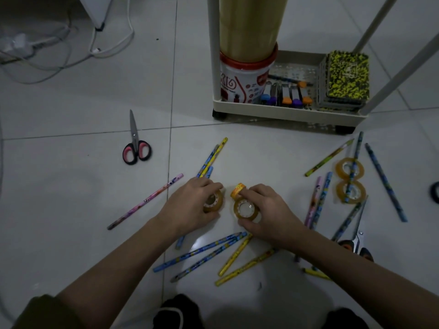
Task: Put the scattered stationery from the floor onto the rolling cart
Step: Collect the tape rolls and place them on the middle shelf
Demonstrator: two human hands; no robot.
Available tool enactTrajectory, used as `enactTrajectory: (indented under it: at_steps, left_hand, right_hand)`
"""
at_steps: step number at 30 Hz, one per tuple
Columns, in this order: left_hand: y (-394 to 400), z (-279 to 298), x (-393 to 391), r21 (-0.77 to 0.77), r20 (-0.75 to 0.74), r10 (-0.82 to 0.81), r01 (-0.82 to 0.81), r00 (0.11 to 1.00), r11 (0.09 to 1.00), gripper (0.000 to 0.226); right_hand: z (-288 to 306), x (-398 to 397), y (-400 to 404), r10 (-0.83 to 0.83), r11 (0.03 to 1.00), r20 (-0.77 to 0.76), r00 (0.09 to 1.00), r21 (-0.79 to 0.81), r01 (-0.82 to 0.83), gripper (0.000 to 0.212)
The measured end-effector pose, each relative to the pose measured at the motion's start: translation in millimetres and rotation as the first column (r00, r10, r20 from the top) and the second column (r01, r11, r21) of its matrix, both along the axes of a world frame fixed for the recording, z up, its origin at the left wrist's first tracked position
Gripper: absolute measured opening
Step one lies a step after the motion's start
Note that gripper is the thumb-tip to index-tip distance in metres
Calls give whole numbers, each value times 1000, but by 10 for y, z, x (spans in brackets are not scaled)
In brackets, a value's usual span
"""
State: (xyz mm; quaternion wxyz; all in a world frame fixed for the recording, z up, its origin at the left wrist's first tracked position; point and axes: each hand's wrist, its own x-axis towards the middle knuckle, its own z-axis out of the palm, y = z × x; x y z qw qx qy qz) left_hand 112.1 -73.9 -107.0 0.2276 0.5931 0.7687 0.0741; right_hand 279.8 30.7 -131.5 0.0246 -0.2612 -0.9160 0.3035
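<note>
My left hand (190, 205) grips a clear tape roll (215, 201) on the white floor tiles. Just to its right, my right hand (266, 214) grips a second clear tape roll (245, 210), with a small orange tape roll (238, 189) under its fingertips. Several patterned pencils (209, 251) lie scattered around both hands. Two more tape rolls (350, 180) lie at the right with a pencil across them. The cream rolling cart (285, 111) stands ahead; its bottom tray holds a paint bucket (242, 81), markers (285, 95) and yellow-black notebooks (344, 79).
Pink-handled scissors (136, 148) lie on the floor at the left. Another pair of scissors (356, 241) lies at the right beside my forearm. Cables and a power strip (35, 46) run along the far left. A dark round object (435, 192) shows at the right edge.
</note>
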Motion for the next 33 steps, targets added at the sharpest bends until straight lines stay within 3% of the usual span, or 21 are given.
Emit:
enactTrajectory:
  at_steps: [5,10,12,15,21,27,33]
  left_hand:
    - [18,17,1,-7,34,13,-13,999,1000,65]
    - [-12,53,35,110,95,62,-73,993,991,61]
    - [-25,70,105,211,222,104,-152,970,966,62]
    - [5,151,273,242,476,169,-313,863,918,70]
    - [77,244,495,254,682,94,-355,725,900,63]
    - [139,287,541,235,709,59,-315,703,919,49]
    - [247,433,611,98,688,54,-167,724,981,47]
  right_hand:
    - [33,10,-4,-22,1000,-11,1000,-23,22,53]
    - [123,91,18,-215,965,-116,970,-175,193,51]
    - [209,148,58,-357,879,-167,919,-392,271,49]
    - [352,234,101,-473,625,-141,870,-749,218,40]
    - [505,314,38,-585,185,-41,810,-979,85,39]
    - [600,392,57,-585,72,-38,810,-997,5,38]
    - [651,451,166,-556,68,0,831,-997,46,35]
